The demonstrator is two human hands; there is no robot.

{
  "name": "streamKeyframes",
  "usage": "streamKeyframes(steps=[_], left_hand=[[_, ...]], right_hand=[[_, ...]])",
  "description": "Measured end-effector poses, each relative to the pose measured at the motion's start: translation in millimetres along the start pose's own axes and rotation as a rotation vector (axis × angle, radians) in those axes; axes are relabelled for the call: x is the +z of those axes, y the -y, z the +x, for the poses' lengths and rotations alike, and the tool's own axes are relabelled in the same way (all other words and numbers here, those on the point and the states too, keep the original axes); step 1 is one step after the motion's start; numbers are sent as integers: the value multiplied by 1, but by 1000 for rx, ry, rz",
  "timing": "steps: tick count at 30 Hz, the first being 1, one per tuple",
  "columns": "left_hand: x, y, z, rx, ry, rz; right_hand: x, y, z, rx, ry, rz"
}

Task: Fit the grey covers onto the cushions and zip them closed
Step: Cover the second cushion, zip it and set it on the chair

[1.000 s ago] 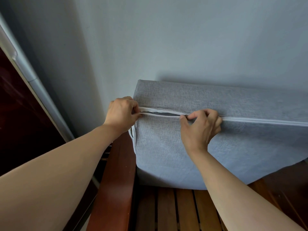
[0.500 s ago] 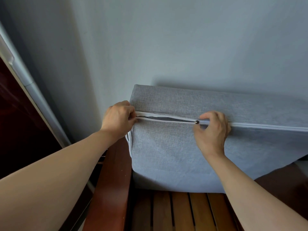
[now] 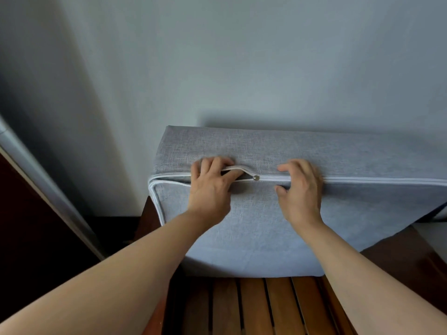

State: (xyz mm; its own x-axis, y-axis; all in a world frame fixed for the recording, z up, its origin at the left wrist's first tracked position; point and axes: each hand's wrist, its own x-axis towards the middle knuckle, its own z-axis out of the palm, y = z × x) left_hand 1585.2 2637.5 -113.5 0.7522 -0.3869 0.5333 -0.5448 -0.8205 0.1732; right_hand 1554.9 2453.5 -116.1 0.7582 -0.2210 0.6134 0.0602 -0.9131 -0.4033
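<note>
So the zip slider [image 3: 256, 177] now sits further right along the top edge than it did a second ago, and the camera has pulled back and up. Your hands have moved too. Left hand [image 3: 211, 187] has left the cushion's corner and come in along the seam; its fingers are curled round the upper lip of the open gap, thumb tucked inside the opening just left of the slider. Right hand [image 3: 300, 189] has let go of the slider. It hovers just right of it over the closed stretch of zip [image 3: 362, 179], fingers loosely bent and spread, thumb below the seam, holding nothing I can see.

Cushion [image 3: 278, 213] stands on edge on the slatted wooden seat [image 3: 254, 308], leaning back against the wall [image 3: 242, 68], grey cover [image 3: 242, 146] already over it. White piping [image 3: 151, 189] runs round the left corner.

My read: the zip is closed from the slider rightward as far as the frame shows, open from the slider to near the left corner. The slider going right widened the gap, so closing has slipped back. That looks like a deliberate reopen to tuck fabric or foam in with the left thumb, but I can't confirm that.

Next for you: clear the opening, hold the two edges together with the left hand, pinch the slider with the right and run it left to the corner. Watch for fabric caught in the teeth at the bulge.
</note>
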Motion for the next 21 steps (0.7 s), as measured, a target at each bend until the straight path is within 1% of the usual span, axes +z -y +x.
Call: streamKeyframes(steps=[4, 7, 9, 11, 16, 21], left_hand=[[-2, -26, 8, -323, 85, -191], [-3, -38, 13, -480, 153, -325], [-2, -44, 16, -578, 156, -399], [0, -53, 21, -669, 121, -429], [6, -69, 26, -757, 13, -375], [7, -74, 27, -779, -41, -374]], right_hand=[[2, -5, 2, -8, -9, 59], [4, -10, 2, -21, -24, 77], [5, -10, 1, -22, -33, 80], [4, -12, 1, -29, -36, 89], [1, -17, 1, -62, -27, 129], [4, -14, 6, -174, 20, 233]])
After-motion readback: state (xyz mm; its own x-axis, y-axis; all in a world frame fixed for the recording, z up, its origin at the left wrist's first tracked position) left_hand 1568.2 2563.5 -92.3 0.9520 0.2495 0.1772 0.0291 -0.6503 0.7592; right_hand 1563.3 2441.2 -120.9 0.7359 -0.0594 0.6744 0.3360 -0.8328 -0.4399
